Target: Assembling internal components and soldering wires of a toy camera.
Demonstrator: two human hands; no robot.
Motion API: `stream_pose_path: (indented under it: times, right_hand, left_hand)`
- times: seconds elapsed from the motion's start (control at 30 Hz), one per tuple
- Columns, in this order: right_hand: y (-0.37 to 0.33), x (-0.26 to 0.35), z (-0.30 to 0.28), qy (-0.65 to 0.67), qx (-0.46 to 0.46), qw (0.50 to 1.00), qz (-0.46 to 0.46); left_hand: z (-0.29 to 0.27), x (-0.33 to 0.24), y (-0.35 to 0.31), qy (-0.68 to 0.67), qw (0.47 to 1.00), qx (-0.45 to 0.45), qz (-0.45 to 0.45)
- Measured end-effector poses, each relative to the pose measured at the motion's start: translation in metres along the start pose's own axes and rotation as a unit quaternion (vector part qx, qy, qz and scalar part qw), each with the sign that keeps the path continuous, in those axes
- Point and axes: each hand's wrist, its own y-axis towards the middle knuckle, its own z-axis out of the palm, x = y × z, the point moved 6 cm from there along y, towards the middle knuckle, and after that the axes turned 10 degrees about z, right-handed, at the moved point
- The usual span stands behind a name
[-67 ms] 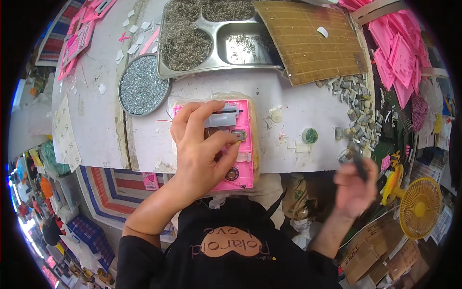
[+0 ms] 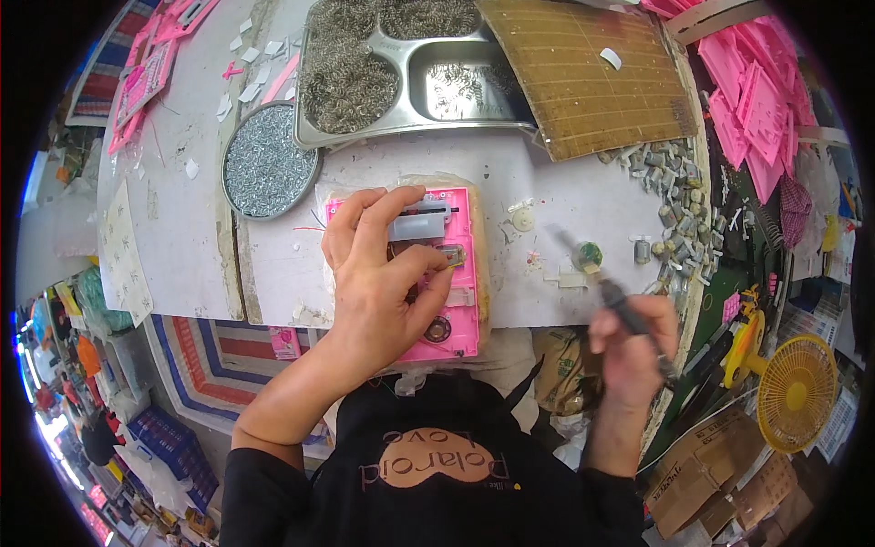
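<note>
A pink plastic housing lies on a pale pad at the table's front edge. My left hand grips it from above, thumb and index finger pinched beside a small silver motor seated in it. Anything thin between those fingertips is too small to make out. The other fingers rest by a grey cylinder part. To the right, my right hand is closed around the dark handle of what looks like a soldering iron. Its blurred grey shaft points up-left, across a small green round pot.
A round bowl of screws stands left of a metal tray of springs. Loose small motors lie right, below a brown board. Pink panels are piled at the far right, above a yellow fan.
My right hand has moved left with the soldering iron, whose shaft now shows over the green pot. The left hand stays almost in place on the pink housing.
</note>
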Motion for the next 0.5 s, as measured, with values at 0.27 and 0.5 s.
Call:
stream_pose_path:
  times: [0.27, 0.5]
  right_hand:
    - [0.007, -0.009, 0.045, -0.146, 0.089, 0.984, -0.049]
    - [0.009, -0.012, 0.052, -0.195, 0.104, 0.974, -0.059]
  left_hand:
    - [0.001, 0.003, -0.001, 0.012, 1.0, 0.002, -0.002]
    - [0.002, 0.002, -0.002, 0.01, 1.0, 0.004, -0.002]
